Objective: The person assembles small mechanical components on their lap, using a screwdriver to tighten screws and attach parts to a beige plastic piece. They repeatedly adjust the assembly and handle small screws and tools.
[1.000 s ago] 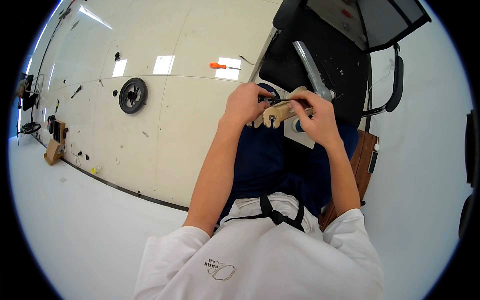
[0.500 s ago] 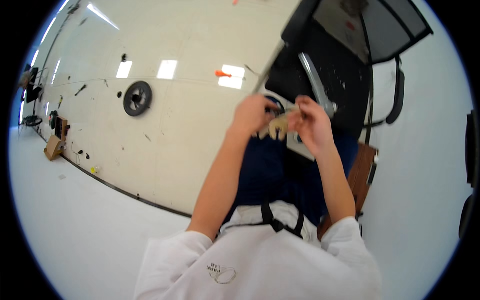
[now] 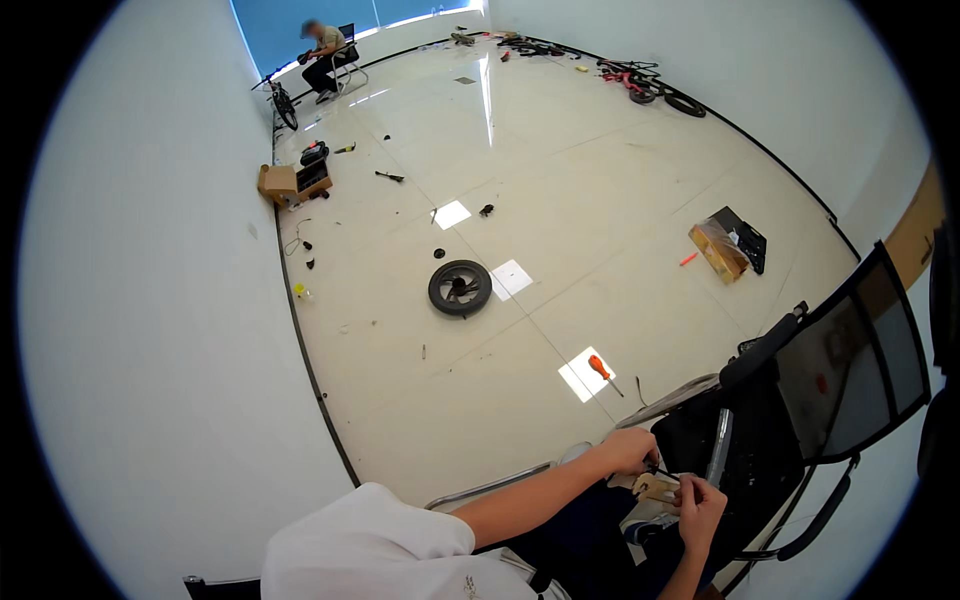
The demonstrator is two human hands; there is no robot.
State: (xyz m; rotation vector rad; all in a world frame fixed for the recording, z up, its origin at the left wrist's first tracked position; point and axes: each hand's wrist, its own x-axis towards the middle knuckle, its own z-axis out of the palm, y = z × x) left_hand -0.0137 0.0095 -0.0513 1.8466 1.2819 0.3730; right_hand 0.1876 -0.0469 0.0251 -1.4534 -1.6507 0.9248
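Observation:
My left hand (image 3: 630,452) is closed, its fingertips at a thin dark piece (image 3: 657,469) that reaches toward the other hand; I cannot make out its kind. My right hand (image 3: 700,510) pinches the edge of a small tan, flat piece with a notch (image 3: 653,488). Both hands are close together over my lap, in front of a black chair seat (image 3: 765,420). On that seat lies a silver metal tube (image 3: 719,450), just beyond my right hand.
An orange-handled screwdriver (image 3: 599,367) lies on the tiled floor ahead. Farther off are a black wheel (image 3: 460,288), a cardboard box (image 3: 720,250) beside an open black case (image 3: 745,238), and bike parts (image 3: 640,85). Another person (image 3: 328,55) sits at the far left near a bicycle (image 3: 284,105).
The view has swung up, bringing the far room and the seated person into sight. My hands now appear lower and farther right, still together around the tan piece.

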